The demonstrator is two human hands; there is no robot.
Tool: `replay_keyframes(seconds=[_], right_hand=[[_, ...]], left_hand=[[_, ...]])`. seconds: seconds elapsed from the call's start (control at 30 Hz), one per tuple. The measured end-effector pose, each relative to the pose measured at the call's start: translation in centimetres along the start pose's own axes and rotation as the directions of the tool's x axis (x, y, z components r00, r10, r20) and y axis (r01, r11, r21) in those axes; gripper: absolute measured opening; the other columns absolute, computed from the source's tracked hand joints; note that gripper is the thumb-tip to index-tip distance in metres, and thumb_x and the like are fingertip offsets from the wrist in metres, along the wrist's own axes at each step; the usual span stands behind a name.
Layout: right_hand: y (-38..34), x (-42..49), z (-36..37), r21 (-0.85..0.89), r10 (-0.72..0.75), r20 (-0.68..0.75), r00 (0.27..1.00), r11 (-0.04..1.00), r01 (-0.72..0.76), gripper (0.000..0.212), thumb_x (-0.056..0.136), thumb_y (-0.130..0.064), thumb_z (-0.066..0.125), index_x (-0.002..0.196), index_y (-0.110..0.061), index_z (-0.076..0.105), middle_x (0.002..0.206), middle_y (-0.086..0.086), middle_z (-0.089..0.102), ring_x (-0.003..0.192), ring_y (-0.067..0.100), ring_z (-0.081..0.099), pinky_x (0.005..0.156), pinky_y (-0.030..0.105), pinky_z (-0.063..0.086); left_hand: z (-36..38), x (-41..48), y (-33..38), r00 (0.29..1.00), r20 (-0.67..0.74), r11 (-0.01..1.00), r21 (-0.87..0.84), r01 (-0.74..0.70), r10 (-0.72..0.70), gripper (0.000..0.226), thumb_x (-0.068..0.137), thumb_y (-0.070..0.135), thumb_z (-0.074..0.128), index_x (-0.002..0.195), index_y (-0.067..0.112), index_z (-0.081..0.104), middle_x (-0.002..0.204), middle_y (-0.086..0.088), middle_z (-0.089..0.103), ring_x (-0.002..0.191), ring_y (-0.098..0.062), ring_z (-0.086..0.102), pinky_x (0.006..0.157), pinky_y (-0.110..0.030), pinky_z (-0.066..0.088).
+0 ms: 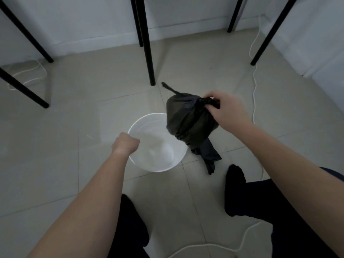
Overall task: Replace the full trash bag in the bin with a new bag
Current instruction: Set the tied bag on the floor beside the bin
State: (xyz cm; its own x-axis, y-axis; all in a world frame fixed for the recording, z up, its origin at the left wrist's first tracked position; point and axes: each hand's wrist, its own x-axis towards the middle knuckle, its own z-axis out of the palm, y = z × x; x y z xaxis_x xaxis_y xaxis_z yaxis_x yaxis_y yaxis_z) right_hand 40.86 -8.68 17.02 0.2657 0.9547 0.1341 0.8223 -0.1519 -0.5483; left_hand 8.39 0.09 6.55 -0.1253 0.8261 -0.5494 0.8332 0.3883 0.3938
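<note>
Right of centre, your right hand (227, 108) clamps the full bag (188, 120) by its knot, your left hand (125, 144) grips the bin (158, 170); a weak pinch drops it.

Pale beige floor tiles (55, 146) all around here, thin grout lines crossing them, dim flat light overall. White wall (83, 19) at the back, meeting the floor at a low skirting. Slim black furniture legs (147, 43) come down onto the tiles, several angled, left and right. A white cable (254, 81) snakes along the right side, another cable (204, 245) curls near the bottom edge.
</note>
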Motion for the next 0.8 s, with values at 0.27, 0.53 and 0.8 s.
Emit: replay_keyframes(seconds=[0.27,0.53,0.8], right_hand=[[9.0,-0.4,0.7,-0.049,0.203,0.002,0.979,0.978,-0.203,0.019,0.091,-0.022,0.062,0.107,-0.029,0.068,0.085,-0.006,0.062,0.076,0.018,0.058,0.062,0.027,0.04],[17.4,-1.0,6.2,-0.164,0.482,0.0,0.876,0.864,-0.476,0.02,0.089,-0.01,0.059,0.105,-0.012,0.071,0.091,0.016,0.071,0.078,0.033,0.063,0.066,0.031,0.044],[22.5,-2.7,11.8,-0.07,0.645,0.124,0.754,0.764,-0.642,0.028,0.091,-0.008,0.059,0.118,-0.007,0.068,0.103,0.021,0.072,0.095,0.038,0.067,0.077,0.033,0.048]], left_hand=[[3.0,0.9,-2.0,0.94,0.286,0.981,0.008,0.192,-0.186,0.022,0.102,0.0,0.055,0.121,-0.006,0.064,0.117,-0.028,0.071,0.078,-0.034,0.071,0.071,-0.043,0.065],[3.0,2.4,-2.5,0.948,0.239,0.971,-0.067,0.23,-0.208,0.026,0.086,-0.019,0.056,0.068,-0.001,0.06,0.045,-0.013,0.06,0.043,-0.022,0.064,0.049,-0.034,0.061],[3.6,3.9,-2.1,0.916,0.356,0.945,-0.194,0.265,-0.184,0.02,0.087,-0.019,0.06,0.098,-0.008,0.073,0.089,-0.025,0.078,0.078,-0.028,0.077,0.061,-0.032,0.066]])
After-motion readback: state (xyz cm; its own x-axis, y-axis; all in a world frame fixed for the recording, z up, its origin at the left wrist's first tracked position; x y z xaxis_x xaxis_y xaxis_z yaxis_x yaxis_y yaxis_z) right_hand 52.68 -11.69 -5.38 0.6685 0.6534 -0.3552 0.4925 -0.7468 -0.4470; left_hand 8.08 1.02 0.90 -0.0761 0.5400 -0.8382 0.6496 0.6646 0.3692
